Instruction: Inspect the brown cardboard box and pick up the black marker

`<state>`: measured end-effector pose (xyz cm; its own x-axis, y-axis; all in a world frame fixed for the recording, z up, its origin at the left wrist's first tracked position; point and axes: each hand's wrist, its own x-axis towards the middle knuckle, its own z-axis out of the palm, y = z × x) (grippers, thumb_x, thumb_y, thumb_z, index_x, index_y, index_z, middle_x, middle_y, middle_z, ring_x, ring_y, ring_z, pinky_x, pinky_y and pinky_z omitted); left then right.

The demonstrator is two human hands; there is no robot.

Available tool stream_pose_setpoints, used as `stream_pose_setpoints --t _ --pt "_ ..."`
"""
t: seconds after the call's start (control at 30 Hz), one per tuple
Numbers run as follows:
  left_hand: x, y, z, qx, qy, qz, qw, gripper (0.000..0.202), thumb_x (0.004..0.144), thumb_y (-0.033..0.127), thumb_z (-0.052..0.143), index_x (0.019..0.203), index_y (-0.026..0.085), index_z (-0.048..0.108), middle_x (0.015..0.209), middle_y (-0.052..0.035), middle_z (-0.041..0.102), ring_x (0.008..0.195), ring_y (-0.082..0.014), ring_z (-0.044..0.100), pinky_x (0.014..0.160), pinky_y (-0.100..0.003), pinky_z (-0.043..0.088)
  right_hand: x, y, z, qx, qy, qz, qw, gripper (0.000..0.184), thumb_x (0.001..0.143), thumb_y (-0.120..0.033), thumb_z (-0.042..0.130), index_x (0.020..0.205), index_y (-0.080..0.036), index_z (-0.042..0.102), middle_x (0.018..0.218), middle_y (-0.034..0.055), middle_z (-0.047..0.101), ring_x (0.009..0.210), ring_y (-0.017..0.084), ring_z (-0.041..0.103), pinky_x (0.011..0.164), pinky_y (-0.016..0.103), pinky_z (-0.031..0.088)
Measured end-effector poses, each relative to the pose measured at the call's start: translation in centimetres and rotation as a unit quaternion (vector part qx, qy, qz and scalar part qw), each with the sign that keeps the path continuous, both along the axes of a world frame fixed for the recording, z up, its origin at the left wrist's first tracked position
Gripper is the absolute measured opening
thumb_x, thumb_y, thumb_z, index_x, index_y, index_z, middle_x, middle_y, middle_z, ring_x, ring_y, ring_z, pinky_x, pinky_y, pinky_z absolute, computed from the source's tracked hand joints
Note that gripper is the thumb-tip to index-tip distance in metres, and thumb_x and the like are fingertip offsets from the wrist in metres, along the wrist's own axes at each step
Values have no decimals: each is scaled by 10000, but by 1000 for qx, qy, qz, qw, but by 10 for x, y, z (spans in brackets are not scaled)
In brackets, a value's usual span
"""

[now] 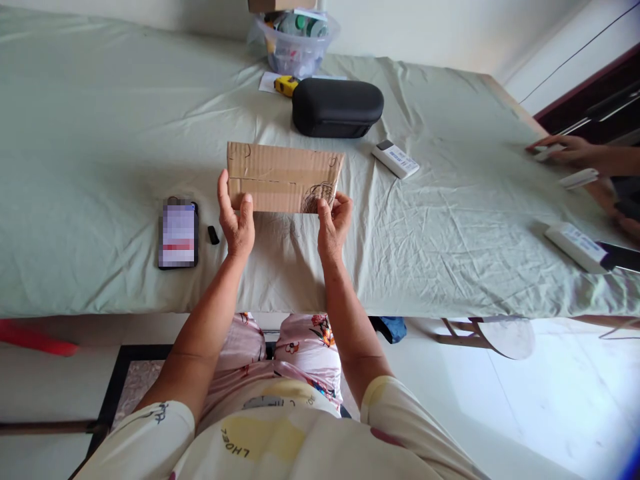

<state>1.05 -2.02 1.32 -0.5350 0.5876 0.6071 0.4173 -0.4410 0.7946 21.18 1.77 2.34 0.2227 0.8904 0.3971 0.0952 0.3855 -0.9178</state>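
A rectangular piece of brown cardboard [273,177] with dark pen marks is held up above the green cloth. My left hand [237,220] grips its lower left corner, thumb on the near face and fingers behind. At the lower right corner, my right hand [334,223] pinches it the same way, next to a scribbled dark patch. The fingers behind the board are partly hidden. Left of my left hand lie a small black object [213,235] and a phone [179,235] with a blurred screen.
Beyond the cardboard sit a black hard case [337,108], a yellow tape measure [286,85] and a clear plastic tub [299,53] of items. A white device [395,159] lies right of the case. At the right edge, another person's hand [565,150] is near more white devices [577,247].
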Motion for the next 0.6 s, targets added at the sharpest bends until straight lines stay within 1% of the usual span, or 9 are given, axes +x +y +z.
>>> stream_pose_setpoints --t 0.07,0.17,0.33,0.47,0.6 --pt "1 -1 2 -4 1 5 1000 819 1033 772 528 1674 270 438 1785 -132 450 1716 -278 385 1428 -428 298 0 0 0 -3 -12 -11 1000 470 975 -672 660 1192 -257 623 906 -16 608 846 133 612 767 295 542" --pt "2 -2 3 -10 1 6 1000 829 1036 788 503 1681 272 430 1780 -133 461 1696 -273 425 1412 -414 333 0 -1 1 8 -40 -31 999 471 982 -698 627 1135 -252 614 866 -27 576 804 122 591 744 289 525" --pt "2 -2 1 -10 -12 -6 1000 783 1045 765 514 1671 307 409 1783 -115 455 1699 -263 414 1429 -432 307 -3 -2 2 25 -74 -49 996 460 1014 -710 557 1110 -261 577 932 -5 603 822 125 625 737 293 524" --pt "1 0 0 4 -9 -11 1000 779 1046 753 522 1664 291 411 1790 -123 429 1708 -275 391 1432 -450 296 -5 -3 3 24 -69 -63 995 475 1002 -718 576 1120 -257 566 928 7 622 826 140 649 715 298 527" --pt "-1 1 0 -1 0 -1 1000 781 1048 760 501 1660 281 416 1781 -129 437 1707 -278 393 1430 -452 299 -5 -5 7 16 -56 -59 997 465 1000 -719 578 1113 -268 567 904 -3 628 825 139 654 730 299 532"
